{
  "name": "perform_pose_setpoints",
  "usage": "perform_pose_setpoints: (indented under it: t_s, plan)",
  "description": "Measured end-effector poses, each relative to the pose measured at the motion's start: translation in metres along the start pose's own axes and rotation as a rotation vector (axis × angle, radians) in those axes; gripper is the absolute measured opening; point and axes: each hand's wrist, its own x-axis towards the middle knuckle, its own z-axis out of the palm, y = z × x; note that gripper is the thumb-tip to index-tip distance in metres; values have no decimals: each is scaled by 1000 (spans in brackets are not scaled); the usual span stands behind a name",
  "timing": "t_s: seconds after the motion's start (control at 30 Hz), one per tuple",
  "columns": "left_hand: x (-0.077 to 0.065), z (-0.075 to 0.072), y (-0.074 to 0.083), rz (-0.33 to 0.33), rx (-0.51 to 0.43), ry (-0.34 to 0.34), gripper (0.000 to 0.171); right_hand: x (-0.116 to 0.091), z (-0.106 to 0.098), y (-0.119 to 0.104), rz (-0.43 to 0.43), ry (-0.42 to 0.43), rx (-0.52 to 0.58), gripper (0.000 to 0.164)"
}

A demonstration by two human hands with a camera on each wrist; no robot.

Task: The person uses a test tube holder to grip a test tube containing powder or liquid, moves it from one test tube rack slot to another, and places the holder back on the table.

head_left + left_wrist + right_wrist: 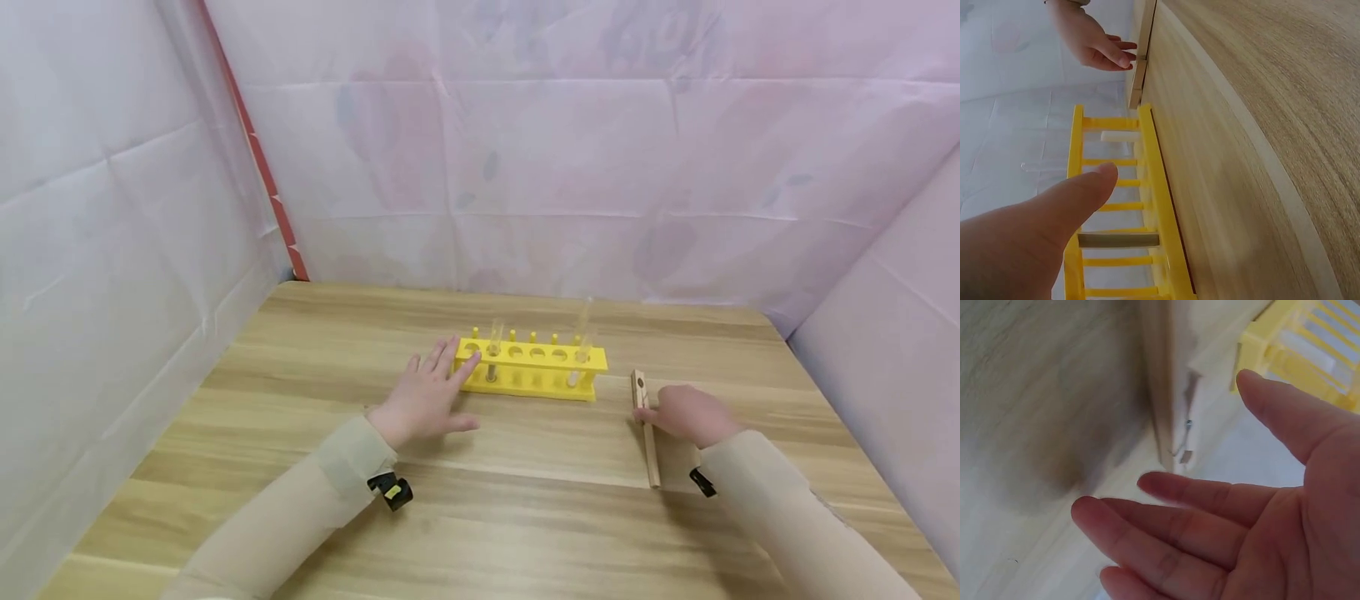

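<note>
A yellow test tube rack (525,354) stands on the wooden table. One glass test tube (492,371) with greyish contents sits in its second hole from the left. Another test tube (582,354), with white contents at the bottom, leans slightly at the right end. My left hand (429,396) has its fingers spread at the rack's left end, thumb (1079,194) pointing away from it. To the right lies a wooden test tube clamp (647,429). Right beside it is my right hand (690,412); the right wrist view shows its fingers (1166,540) extended and apart, gripping nothing.
The wooden table (487,533) reaches back to pale, patterned cloth walls (562,167) behind and on both sides. A red strip (258,154) runs down the back left corner. Small yellow pegs (533,337) rise along the rack's rear.
</note>
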Motion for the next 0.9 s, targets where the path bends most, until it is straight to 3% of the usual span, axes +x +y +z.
perform_pose_setpoints:
  t_s: [0.27, 0.63, 0.9]
  plan:
    - [-6, 1, -2, -17, 17, -17, 96, 14, 9, -7, 27, -15, -31, 38]
    - [-12, -1, 3, 0, 17, 6, 94, 16, 14, -16, 55, -12, -103, 29]
    - [-5, -9, 5, 22, 6, -16, 95, 16, 8, -8, 61, -15, -142, 21]
